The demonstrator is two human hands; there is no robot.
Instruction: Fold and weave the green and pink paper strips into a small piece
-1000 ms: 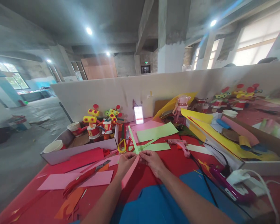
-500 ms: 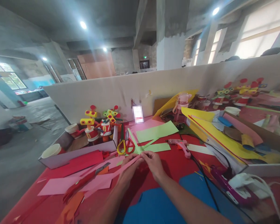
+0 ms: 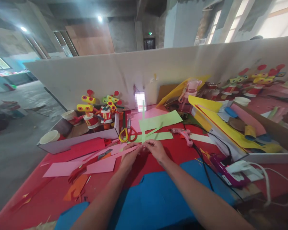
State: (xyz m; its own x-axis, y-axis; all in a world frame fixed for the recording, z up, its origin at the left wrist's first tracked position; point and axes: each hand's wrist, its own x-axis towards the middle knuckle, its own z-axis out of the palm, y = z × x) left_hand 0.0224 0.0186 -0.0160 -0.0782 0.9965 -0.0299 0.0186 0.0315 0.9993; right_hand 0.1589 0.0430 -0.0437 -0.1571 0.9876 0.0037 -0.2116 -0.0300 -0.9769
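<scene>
My left hand (image 3: 131,154) is closed in a pinch on a pink paper strip (image 3: 121,154), which trails off to the left. Fingertips nearly touching it, my right hand (image 3: 156,150) pinches the lower end of a narrow green paper strip (image 3: 143,123) that points away from me. The two strips meet at the fingertips; whether they are joined there is hidden. Just beyond the hands lie green paper sheets (image 3: 164,120) and scissors (image 3: 128,134) with one yellow and one red handle. A pink glue gun (image 3: 184,134) rests to the right.
At the left, a shallow box (image 3: 86,138) holds paper-cup figures (image 3: 92,119) and white cups. Pink paper (image 3: 62,168) and orange scraps (image 3: 74,190) cover the left side. On the right are a box with yellow card (image 3: 207,123), a purple power strip (image 3: 227,172) and cables. Blue material (image 3: 156,195) lies in front.
My view has tilted downward. The green strip has swung from leaning left to pointing straight ahead. Both hands stay together, still pinching the strips.
</scene>
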